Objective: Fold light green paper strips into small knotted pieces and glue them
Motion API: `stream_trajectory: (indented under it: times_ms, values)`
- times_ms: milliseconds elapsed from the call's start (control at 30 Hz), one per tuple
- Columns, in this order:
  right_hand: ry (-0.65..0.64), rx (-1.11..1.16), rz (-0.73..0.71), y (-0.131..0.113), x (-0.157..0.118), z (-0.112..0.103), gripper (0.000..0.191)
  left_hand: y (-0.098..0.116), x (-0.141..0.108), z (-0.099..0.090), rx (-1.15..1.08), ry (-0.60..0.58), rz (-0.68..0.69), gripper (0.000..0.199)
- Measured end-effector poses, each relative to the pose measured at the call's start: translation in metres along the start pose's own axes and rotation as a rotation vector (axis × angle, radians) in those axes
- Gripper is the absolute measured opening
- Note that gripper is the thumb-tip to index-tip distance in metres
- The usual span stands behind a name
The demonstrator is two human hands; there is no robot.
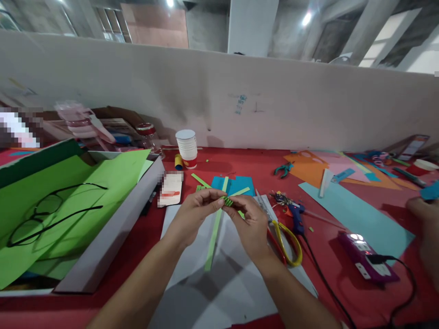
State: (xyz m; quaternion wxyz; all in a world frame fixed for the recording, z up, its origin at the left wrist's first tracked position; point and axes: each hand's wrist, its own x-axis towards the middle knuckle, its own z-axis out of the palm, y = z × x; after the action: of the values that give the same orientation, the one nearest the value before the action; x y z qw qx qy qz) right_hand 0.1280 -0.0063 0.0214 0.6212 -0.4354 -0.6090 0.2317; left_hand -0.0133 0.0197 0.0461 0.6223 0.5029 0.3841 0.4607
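Between my two hands is a small green folded paper strip [227, 201], pinched at both ends. My left hand [192, 214] is closed on its left side, thumb and fingertips together. My right hand [252, 224] grips the other side with bent fingers. A long pale green paper strip [213, 242] lies below on a white sheet [192, 283]. More green strips and a blue paper piece [245, 183] lie just behind my fingers. Scissors [288, 242] with yellow and red handles rest beside my right hand.
Right of the scissors lie a blue glue gun [297, 217], its cord, and a purple power strip [368, 258]. Teal pliers [284, 169] and coloured sheets [360, 210] lie behind. Another person's hand [425, 214] holds blue paper. Left are a paper cup [187, 148] and a box [113, 246] with eyeglasses.
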Motion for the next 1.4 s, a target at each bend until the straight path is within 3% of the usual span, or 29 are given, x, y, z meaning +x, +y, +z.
stream_trajectory:
  times_ms: [267,367,433,500,567,633,700,767,867,967,1033,1067,1133,1200,1233,1333,1400]
  values:
    - [0.037,-0.046,-0.036,-0.006,0.001,-0.004,0.012,-0.004,-0.007,0.015,-0.241,0.062,-0.130,0.014]
    - [0.025,-0.039,-0.027,-0.002,0.000,-0.002,0.013,-0.005,-0.007,0.014,-0.237,0.074,-0.151,0.017]
    - [0.004,-0.010,0.031,0.003,0.000,-0.001,0.025,-0.005,0.001,0.000,-0.118,0.095,-0.108,0.020]
    - [-0.055,-0.050,0.109,0.009,0.001,0.000,0.034,-0.005,0.015,-0.024,0.133,0.222,-0.006,0.024]
    - [-0.232,-0.217,0.153,0.012,0.002,0.000,0.019,-0.006,0.033,-0.052,0.568,0.373,0.093,0.023]
    - [-0.472,-0.418,0.138,0.012,0.000,0.001,0.012,-0.008,0.049,-0.076,1.063,0.377,0.075,0.020]
    - [-0.655,-0.551,0.104,0.012,-0.004,0.001,0.018,-0.013,0.062,-0.090,1.153,0.362,0.045,0.016]
    - [-0.741,-0.623,0.084,0.013,-0.008,0.002,0.016,-0.018,0.068,-0.095,1.194,0.343,0.044,0.016]
    - [-0.793,-0.676,0.072,0.014,-0.012,0.002,0.014,-0.018,0.069,-0.099,1.201,0.326,0.063,0.020]
    - [-0.756,-0.695,0.096,0.015,-0.010,0.002,0.017,-0.010,0.057,-0.105,1.173,0.371,0.117,0.027]
    - [-0.682,-0.698,0.123,0.015,-0.008,0.001,0.022,-0.006,0.041,-0.102,1.086,0.481,0.183,0.025]
    - [-0.640,-0.698,0.138,0.016,-0.006,0.000,0.024,-0.007,0.031,-0.096,1.039,0.479,0.165,0.022]
    - [-0.572,-0.698,0.170,0.017,-0.004,0.000,0.027,-0.012,0.010,-0.076,0.995,0.323,0.100,0.020]
    - [-0.532,-0.692,0.208,0.021,-0.003,0.001,0.032,-0.023,-0.010,-0.048,1.006,0.089,0.023,0.016]
    - [-0.520,-0.680,0.225,0.022,-0.002,0.001,0.035,-0.029,-0.018,-0.034,1.034,0.058,-0.012,0.019]
    - [-0.497,-0.598,0.278,0.030,-0.002,0.002,0.039,-0.045,-0.030,-0.003,1.085,0.137,-0.043,0.037]
    - [-0.475,-0.513,0.339,0.036,-0.001,0.002,0.040,-0.050,-0.030,0.005,1.078,0.137,-0.036,0.045]
